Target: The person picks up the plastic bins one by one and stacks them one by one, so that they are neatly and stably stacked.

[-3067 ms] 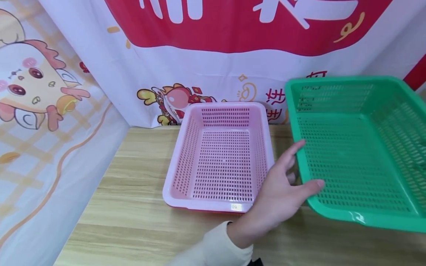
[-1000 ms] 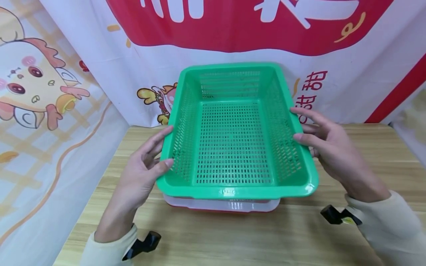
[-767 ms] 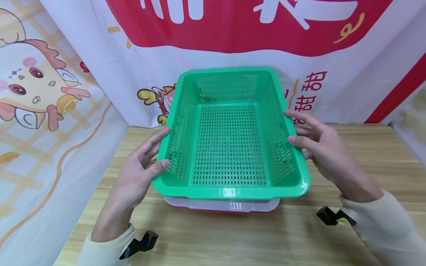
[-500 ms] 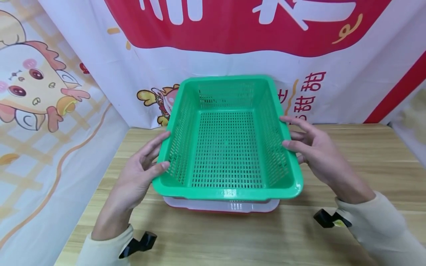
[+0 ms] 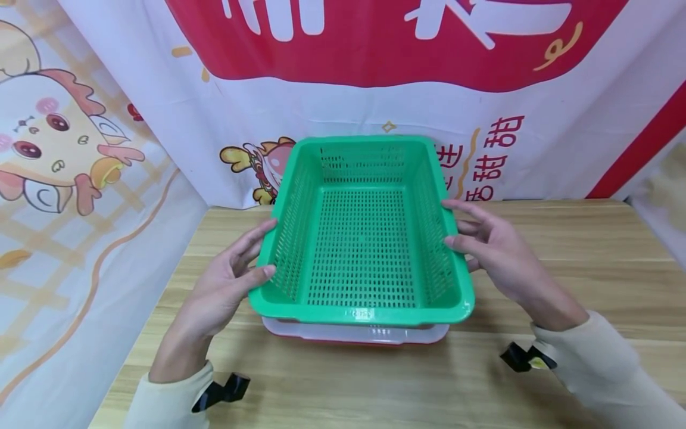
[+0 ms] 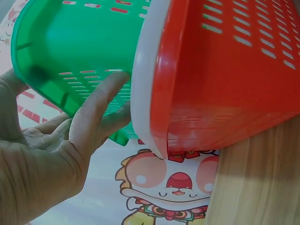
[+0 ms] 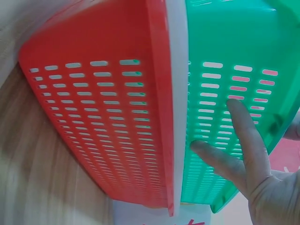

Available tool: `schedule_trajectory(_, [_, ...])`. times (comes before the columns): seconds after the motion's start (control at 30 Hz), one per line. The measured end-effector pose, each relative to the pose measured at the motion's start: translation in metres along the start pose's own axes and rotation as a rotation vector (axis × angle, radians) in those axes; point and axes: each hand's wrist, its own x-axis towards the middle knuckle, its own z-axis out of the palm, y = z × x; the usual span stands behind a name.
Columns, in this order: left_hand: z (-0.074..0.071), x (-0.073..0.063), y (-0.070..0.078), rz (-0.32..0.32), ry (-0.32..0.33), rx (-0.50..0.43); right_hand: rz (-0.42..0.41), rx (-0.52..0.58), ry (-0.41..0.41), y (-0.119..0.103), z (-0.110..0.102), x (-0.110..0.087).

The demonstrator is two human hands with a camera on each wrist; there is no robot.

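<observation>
A green perforated plastic basket (image 5: 361, 316) is partly nested in a pale pink basket (image 5: 354, 333), whose front rim shows just below it. That pink rim sits on a red basket (image 6: 229, 84), seen from the side in both wrist views. My left hand (image 5: 217, 292) grips the green basket's left rim, thumb on top and fingers spread under it against the outer wall. My right hand (image 5: 498, 253) pinches the opposite rim in the same way. In the right wrist view its fingertips (image 7: 238, 108) touch the slotted green wall. The pink basket's inside is hidden.
The stack stands on a wood-grain table (image 5: 348, 387), close to a printed white and red cloth (image 5: 364, 107) at the back. Another printed cloth (image 5: 69, 238) borders the left side. Black camera mounts (image 5: 222, 393) sit at both wrists.
The green basket came from the right side to over the pink one, with both hands now on its rims. Since then it has sunk lower into the stack and its right side has shifted left.
</observation>
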Motion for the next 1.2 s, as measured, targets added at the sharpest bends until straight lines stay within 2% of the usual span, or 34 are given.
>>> schedule_trajectory(0.13, [-0.002,0.001,-0.003,-0.011,-0.025,0.016,0.000,0.000,-0.005,0.002,0.002,0.000])
schedule_trajectory(0.3, [-0.005,0.002,-0.006,-0.079,-0.015,0.078,0.018,-0.014,0.005,0.003,0.006,0.001])
schedule_trajectory(0.43, [-0.008,0.003,-0.007,-0.109,-0.038,0.057,0.055,-0.044,0.012,0.002,0.009,0.002])
schedule_trajectory(0.67, [-0.013,0.003,-0.007,-0.113,-0.084,0.014,0.081,-0.075,0.018,0.001,0.013,0.002])
schedule_trajectory(1.0, [-0.013,0.005,-0.006,-0.206,-0.067,0.044,0.105,-0.115,0.033,0.004,0.017,0.002])
schedule_trajectory(1.2, [-0.013,0.004,-0.006,-0.214,-0.067,0.024,0.129,-0.144,0.029,0.005,0.019,0.003])
